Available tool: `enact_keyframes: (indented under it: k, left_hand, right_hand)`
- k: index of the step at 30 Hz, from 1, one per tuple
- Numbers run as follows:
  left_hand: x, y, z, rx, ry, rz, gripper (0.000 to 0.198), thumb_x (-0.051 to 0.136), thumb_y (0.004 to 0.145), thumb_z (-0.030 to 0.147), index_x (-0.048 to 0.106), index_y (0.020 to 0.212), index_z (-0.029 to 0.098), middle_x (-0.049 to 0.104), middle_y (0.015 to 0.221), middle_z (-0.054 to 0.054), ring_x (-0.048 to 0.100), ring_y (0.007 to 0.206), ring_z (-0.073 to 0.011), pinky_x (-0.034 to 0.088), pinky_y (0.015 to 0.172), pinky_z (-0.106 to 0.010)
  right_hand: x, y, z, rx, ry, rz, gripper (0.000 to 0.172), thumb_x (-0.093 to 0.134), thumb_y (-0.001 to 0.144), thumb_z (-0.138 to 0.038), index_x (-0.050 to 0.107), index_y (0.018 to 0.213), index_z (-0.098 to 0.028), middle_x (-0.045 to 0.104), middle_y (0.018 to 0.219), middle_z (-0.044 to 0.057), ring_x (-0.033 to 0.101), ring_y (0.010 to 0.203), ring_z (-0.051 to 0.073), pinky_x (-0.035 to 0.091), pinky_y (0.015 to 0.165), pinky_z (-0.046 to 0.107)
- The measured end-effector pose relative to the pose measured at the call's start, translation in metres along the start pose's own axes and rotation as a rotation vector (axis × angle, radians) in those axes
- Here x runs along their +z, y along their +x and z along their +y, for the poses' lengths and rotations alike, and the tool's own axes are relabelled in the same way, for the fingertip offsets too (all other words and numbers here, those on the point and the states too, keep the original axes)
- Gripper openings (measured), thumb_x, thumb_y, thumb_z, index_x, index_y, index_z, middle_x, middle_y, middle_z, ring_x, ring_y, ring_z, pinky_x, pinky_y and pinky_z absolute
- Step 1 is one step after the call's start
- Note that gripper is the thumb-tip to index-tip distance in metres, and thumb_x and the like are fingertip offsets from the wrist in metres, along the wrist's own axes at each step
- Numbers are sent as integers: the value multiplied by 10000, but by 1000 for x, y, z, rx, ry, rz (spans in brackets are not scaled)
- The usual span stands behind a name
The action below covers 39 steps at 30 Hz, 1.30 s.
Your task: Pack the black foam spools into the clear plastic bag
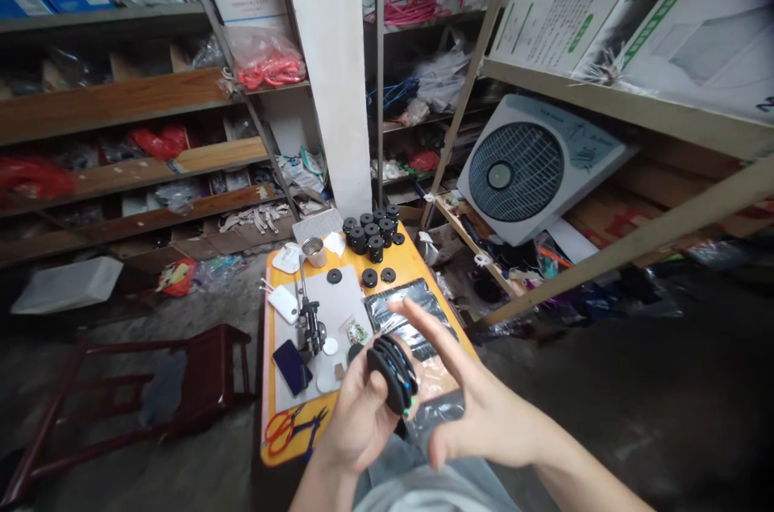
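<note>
My left hand (pixel 356 411) is closed around a small stack of black discs (pixel 393 373), with bits of blue and green showing between and at the edge of them. Just right of the stack, my right hand (pixel 463 391) is held with thumb and fingers spread and holds nothing. Below and beyond the hands lies a yellow table (pixel 273 383). Dark plastic packets (pixel 411 304) rest on it. Several stacks of black spools (pixel 376 246) stand at its far end, and single black discs (pixel 334 276) lie nearer.
A metal clamp-like tool (pixel 311 326), phone (pixel 292 368), white device (pixel 283 304), metal cup (pixel 314 252) and orange-handled scissors (pixel 279 431) occupy the table's left side. A chair (pixel 209 375) stands left; shelves and a box fan (pixel 517 169) surround the table.
</note>
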State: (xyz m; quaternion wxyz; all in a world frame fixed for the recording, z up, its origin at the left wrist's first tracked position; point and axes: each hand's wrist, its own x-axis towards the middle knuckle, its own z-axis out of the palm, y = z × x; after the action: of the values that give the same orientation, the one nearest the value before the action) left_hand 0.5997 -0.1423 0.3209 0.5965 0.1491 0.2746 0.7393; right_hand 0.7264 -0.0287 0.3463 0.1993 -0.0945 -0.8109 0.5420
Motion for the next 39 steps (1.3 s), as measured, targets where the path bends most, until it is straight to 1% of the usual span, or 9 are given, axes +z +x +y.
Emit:
enact_keyframes:
  k: [2,6,11,15,20,23,26,31,39]
  left_hand:
    - [-8,2,-8,-49,-8,-44,484,809,669,495,619,963,162,520,766,-8,505,663,-100,429,611,-216]
    - [-24,8,-25,-142,-105,-70,479,833,647,478,622,939,161,507,779,-4,509,686,-101,424,678,-237]
    - [-46,21,-52,-223,-324,-86,478,825,649,498,608,886,145,429,722,10,447,648,-83,335,569,-189]
    - [-70,37,-84,-219,-450,-82,486,835,617,528,597,792,142,377,659,29,408,596,-71,297,532,-186]
    - [-120,64,-123,-107,-424,288,461,788,687,527,663,908,142,545,737,-18,499,643,-88,364,574,-200]
    - [-158,75,-136,-28,-306,603,388,740,766,486,660,1001,188,619,909,-44,577,751,-123,422,656,-238]
    - [-196,75,-146,53,-218,828,410,802,697,475,655,972,209,615,932,-28,599,770,-132,437,678,-252]
    - [-242,65,-160,100,-59,926,421,788,705,481,644,997,213,619,895,-31,589,756,-134,434,666,-254]
    - [-262,108,-122,14,245,839,387,683,794,511,582,1013,208,620,887,-25,596,832,-150,460,770,-272]
  right_hand:
    - [-1,5,2,15,22,-92,1047,826,618,-522,312,1483,-236,379,1514,179,335,1426,300,320,1138,462]
    - [4,8,12,48,57,-76,777,840,631,-457,534,1315,-250,565,1352,141,548,1267,268,443,1062,386]
    - [6,0,40,105,-109,-77,908,883,543,-477,519,1346,-260,610,1309,139,589,1219,287,491,1019,387]
    - [8,5,70,140,-155,-24,789,888,567,-420,576,1275,-268,673,1214,105,653,1124,263,539,961,320]
    - [13,30,140,197,-115,-127,677,853,595,-286,602,1220,-213,697,1132,103,680,1045,257,570,891,327]
    - [8,58,205,307,-210,-167,551,773,704,-307,595,1216,-203,683,1157,96,674,1043,242,560,904,371]
    - [3,97,278,342,-412,-129,531,735,748,-349,572,1225,-182,665,1164,114,672,997,247,556,886,412]
    - [15,160,354,208,-640,-114,527,714,742,-266,544,1233,-178,613,1178,131,622,1061,288,512,934,456]
    - [29,187,369,134,-705,-138,519,702,756,-272,529,1242,-215,595,1192,107,608,1091,289,502,961,455]
